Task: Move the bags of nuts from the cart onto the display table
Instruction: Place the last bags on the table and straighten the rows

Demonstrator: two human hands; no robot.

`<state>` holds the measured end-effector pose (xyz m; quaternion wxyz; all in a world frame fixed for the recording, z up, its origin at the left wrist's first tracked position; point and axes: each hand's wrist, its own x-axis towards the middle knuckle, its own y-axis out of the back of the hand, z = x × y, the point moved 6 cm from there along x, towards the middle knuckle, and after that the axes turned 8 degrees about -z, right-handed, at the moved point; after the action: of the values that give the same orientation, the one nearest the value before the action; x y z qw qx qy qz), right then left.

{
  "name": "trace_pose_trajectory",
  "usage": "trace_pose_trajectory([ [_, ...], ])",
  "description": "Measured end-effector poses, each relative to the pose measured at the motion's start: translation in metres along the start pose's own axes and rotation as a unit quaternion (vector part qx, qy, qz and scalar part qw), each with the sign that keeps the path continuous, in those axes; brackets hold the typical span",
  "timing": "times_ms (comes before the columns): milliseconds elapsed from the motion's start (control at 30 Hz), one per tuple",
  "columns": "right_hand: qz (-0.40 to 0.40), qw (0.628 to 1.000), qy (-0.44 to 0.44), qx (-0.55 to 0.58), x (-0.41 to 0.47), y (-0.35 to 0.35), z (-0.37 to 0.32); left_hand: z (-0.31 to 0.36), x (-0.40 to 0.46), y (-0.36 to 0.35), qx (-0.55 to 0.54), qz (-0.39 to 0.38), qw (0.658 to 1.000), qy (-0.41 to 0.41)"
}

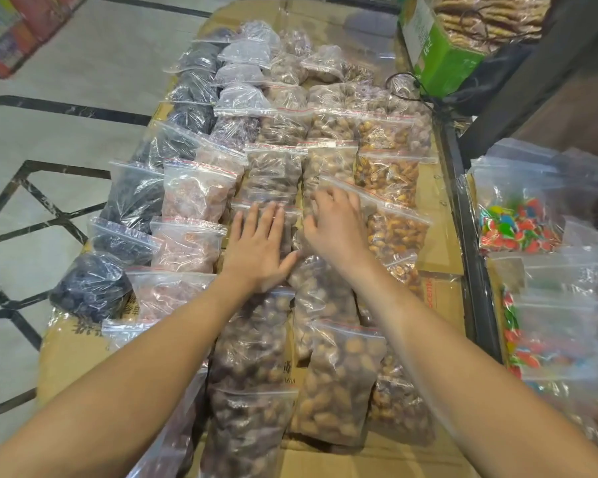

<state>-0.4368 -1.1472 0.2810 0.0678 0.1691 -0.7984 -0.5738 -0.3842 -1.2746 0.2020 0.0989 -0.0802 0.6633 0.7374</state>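
Rows of clear zip bags of nuts and dried fruit cover the cardboard-topped display table. My left hand lies flat with straight fingers on a bag of dark brown nuts in the middle row. My right hand sits beside it, fingers curled over the top edge of a clear nut bag that rests slanted across the neighbouring bags. A bag of pale brown nuts lies near me between my forearms.
A black-framed cart stands at the right with bags of colourful candy. A green carton and stacked flat cakes sit at the far right. Dark dried-fruit bags line the table's left edge, beside tiled floor.
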Motion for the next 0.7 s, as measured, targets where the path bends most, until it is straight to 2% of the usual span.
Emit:
trace_pose_trajectory([
  [167,-0.005,1.000,0.004,-0.004,0.024,0.008,0.006,0.006,0.004,-0.002,0.033,-0.011,0.999,-0.008],
  [333,-0.058,0.998,-0.010,-0.017,0.034,0.005,0.021,0.002,0.004,0.002,0.012,-0.044,0.999,-0.013],
  [467,-0.073,0.997,-0.022,-0.021,0.045,0.008,0.030,-0.003,0.028,0.037,-0.012,0.039,0.999,-0.002],
  [533,-0.071,0.997,-0.031,-0.030,0.051,0.011,0.034,-0.003,0.053,0.049,-0.016,0.050,0.999,0.001],
  [700,-0.101,0.994,-0.043,0.009,0.065,0.014,0.045,-0.013,0.093,0.035,-0.025,-0.031,0.999,0.001],
])
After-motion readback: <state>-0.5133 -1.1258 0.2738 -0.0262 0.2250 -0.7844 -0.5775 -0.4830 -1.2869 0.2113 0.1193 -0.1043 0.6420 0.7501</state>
